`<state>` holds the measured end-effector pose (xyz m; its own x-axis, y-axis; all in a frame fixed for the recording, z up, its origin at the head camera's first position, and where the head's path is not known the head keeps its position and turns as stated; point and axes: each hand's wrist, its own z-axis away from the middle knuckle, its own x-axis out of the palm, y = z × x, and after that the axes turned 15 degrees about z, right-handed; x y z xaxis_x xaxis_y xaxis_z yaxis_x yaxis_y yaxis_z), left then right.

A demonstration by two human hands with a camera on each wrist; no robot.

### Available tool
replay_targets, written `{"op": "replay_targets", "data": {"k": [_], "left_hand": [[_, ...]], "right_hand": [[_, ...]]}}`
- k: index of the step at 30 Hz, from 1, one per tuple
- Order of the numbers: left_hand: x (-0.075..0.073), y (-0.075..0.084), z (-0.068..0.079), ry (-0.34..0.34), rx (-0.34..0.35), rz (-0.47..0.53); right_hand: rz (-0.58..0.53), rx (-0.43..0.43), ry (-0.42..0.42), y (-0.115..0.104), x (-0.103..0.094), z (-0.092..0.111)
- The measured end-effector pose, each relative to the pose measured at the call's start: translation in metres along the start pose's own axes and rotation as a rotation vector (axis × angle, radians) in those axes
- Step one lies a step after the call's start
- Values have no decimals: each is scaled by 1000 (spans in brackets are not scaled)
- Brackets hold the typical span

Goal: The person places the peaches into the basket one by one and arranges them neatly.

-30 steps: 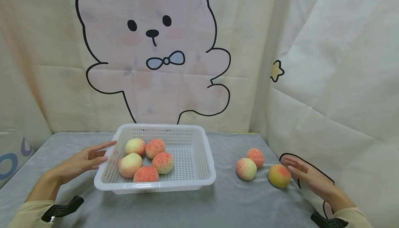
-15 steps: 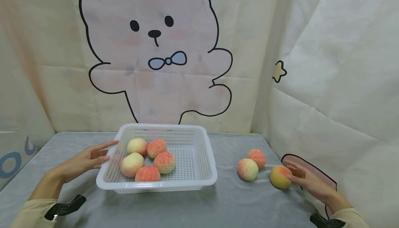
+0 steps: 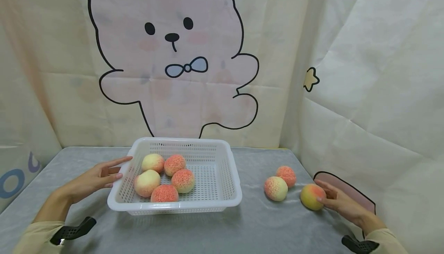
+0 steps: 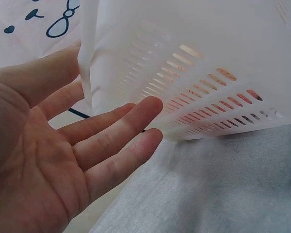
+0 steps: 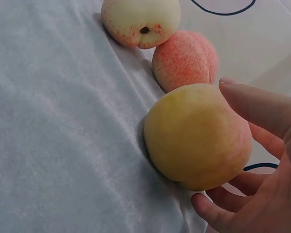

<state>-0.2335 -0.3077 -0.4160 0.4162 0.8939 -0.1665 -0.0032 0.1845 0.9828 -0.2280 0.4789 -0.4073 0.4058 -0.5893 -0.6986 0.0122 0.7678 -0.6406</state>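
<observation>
In the head view my left hand (image 3: 91,180) is at the left side of a white plastic basket (image 3: 222,204), its fingers fairly straight. One finger reaches the rim, while the others lie beside the slotted wall (image 4: 131,29) in the left wrist view. Several peaches lie in the basket, among them a pale one (image 3: 147,183) and a redder one (image 3: 164,194). At the right, my right hand (image 3: 343,204) curls round a yellow-red peach (image 5: 194,141) that rests on the table. Its thumb is at one side and the other fingers are partly hidden behind the fruit.
Two more peaches, a pale speckled one (image 3: 275,188) and a pinkish one (image 3: 286,175), stand together left of the right hand. A grey cloth (image 3: 249,231) covers the table. Printed curtains (image 3: 263,111) hang behind it and along the right side.
My right hand has moved in from the right and its fingers have come round the yellow-red peach. The left hand stays at the basket; the view shifted slightly.
</observation>
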Motion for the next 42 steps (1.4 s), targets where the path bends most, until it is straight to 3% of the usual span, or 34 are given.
{"op": "replay_targets", "data": {"k": [24,35,42], "left_hand": [[0,1,0,-1,3,24],[3,0,0,5,16,7],[2,0,0,1,22,-4]], "right_hand": [[-101,38,-26,6,2,-6],[-123,1,2,12,-1,-5],[-181,-44,17,4,-10,-3]]}}
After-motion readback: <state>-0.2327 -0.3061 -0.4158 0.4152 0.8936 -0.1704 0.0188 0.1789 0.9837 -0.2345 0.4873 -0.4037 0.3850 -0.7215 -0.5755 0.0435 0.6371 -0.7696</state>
